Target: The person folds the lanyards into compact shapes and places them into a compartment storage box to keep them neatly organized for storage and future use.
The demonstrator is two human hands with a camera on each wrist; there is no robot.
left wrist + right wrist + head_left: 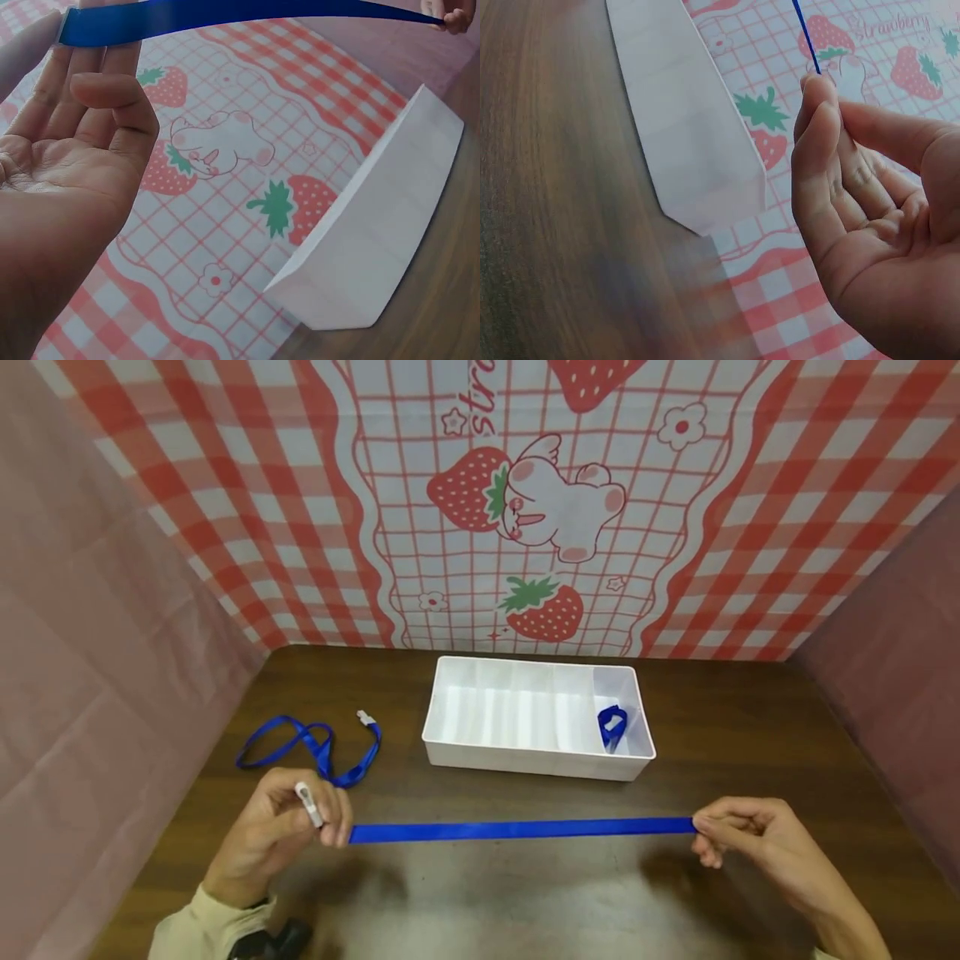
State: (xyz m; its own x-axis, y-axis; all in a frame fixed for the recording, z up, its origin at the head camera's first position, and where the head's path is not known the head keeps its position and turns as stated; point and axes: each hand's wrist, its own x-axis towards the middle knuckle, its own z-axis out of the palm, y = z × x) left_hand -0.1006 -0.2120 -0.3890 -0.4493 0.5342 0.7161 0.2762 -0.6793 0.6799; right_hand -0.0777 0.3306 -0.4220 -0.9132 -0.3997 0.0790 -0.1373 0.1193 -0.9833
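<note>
A blue lanyard (517,830) is stretched nearly level between both hands, in front of the white box. My left hand (281,827) holds one end, where a white plastic clip (308,804) sticks up by the thumb. In the left wrist view the blue strap (225,13) runs from the left fingers to the far right hand. My right hand (750,835) pinches the other end between thumb and forefinger; the right wrist view shows the strap edge-on as a thin line (806,37) at those fingertips (821,86).
Behind the lanyard stands a white divided box (525,760). Its rightmost compartment holds a folded blue lanyard (612,727). A second loose lanyard (322,747) with a white clip lies on the brown table (720,718), left of the box. A strawberry-patterned cloth (540,527) hangs behind.
</note>
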